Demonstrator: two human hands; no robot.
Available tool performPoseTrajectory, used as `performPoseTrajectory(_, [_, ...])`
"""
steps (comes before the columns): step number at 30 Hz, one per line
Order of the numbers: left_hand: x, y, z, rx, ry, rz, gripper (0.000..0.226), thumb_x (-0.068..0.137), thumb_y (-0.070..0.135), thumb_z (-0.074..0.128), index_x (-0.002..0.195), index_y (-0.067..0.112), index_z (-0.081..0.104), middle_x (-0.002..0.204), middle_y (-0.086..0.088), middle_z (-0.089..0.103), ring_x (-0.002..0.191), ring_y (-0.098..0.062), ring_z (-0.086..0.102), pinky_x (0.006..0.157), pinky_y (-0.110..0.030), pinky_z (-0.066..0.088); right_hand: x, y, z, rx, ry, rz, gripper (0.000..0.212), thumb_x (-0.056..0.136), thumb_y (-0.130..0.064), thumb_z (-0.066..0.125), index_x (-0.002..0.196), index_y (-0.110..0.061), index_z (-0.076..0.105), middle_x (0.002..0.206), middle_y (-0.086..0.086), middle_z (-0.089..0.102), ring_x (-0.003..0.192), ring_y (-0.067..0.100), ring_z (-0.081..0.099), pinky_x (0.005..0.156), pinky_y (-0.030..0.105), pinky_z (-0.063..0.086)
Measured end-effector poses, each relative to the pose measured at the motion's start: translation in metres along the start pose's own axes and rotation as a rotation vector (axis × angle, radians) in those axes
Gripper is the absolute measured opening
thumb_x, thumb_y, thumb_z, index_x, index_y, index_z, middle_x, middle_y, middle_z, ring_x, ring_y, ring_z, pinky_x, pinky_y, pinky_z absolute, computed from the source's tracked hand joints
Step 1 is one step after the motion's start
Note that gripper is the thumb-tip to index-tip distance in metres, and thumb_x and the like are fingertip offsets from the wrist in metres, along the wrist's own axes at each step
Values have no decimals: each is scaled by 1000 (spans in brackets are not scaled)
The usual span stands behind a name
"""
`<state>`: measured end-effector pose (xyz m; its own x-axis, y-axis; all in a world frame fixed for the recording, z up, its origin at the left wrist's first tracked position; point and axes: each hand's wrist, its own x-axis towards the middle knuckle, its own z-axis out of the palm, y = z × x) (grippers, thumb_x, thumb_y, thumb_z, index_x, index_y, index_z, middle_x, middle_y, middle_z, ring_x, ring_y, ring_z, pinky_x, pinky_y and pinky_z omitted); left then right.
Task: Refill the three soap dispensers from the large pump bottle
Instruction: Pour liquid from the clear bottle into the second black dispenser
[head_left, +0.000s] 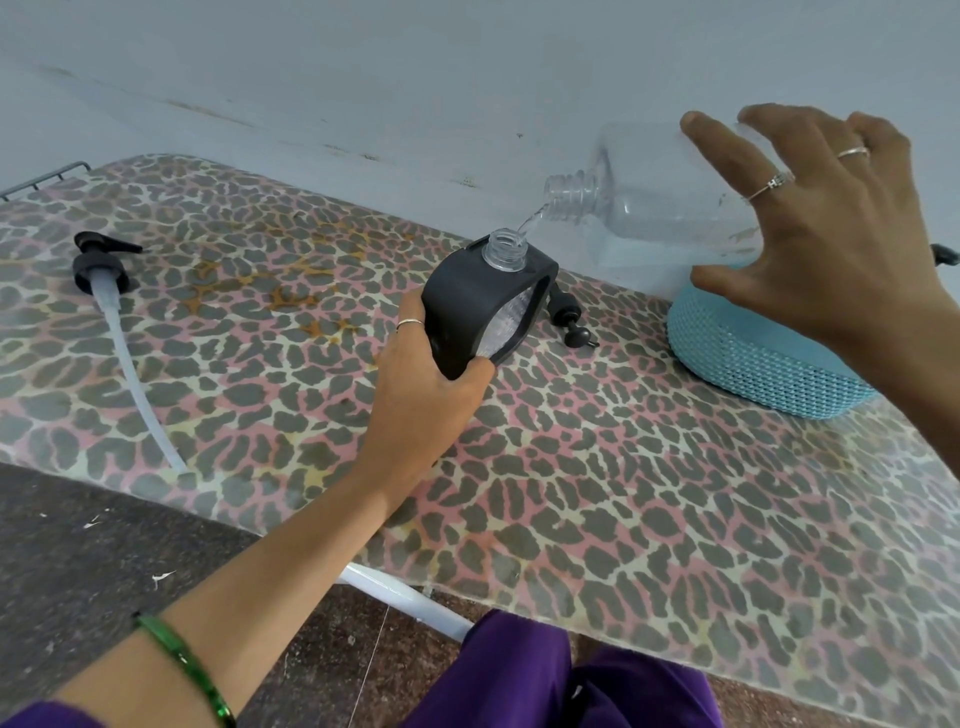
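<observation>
My right hand (821, 228) grips the large clear bottle (644, 208), tipped on its side with its open neck pointing left. A thin clear stream runs from that neck into the open mouth of a soap dispenser (485, 306) with a dark grey sleeve. My left hand (423, 395) holds this dispenser from below, tilted, just above the table. The big bottle's black pump with its long white tube (111, 322) lies at the left of the table. A small black pump head (569, 322) lies behind the dispenser.
The table (623, 493) has a leopard-print cover and stands against a pale wall. A blue woven basket (748, 364) sits at the right, under the tipped bottle. A dark object shows at the far right edge. Dark stone floor lies below left.
</observation>
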<state>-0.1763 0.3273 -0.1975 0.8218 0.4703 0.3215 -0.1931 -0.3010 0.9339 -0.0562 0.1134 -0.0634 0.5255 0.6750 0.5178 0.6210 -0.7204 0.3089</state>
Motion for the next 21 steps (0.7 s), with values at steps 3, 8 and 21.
performPoseTrajectory(3, [0,1,0,-17,2,-9,41,78,2,62,98,33,45,83,-21,54,62,-30,46,50,-33,44,0,1,0,-3,3,-2,98,66,-24,82,150,-25,30,139,23,43,128,42,41,105,61,24])
performPoseTrajectory(8, [0,1,0,-55,-22,-31,42,79,1,59,109,28,45,92,-25,55,66,-37,46,49,-39,42,0,0,0,-4,5,-9,99,66,-23,83,149,-24,30,139,24,43,127,42,41,104,62,24])
performPoseTrajectory(21, [1,5,-1,-95,-25,-58,51,82,-2,58,105,41,42,94,-28,51,61,-35,40,44,-40,36,0,-2,0,-13,11,-27,98,66,-23,83,149,-22,31,139,25,43,126,43,42,104,62,24])
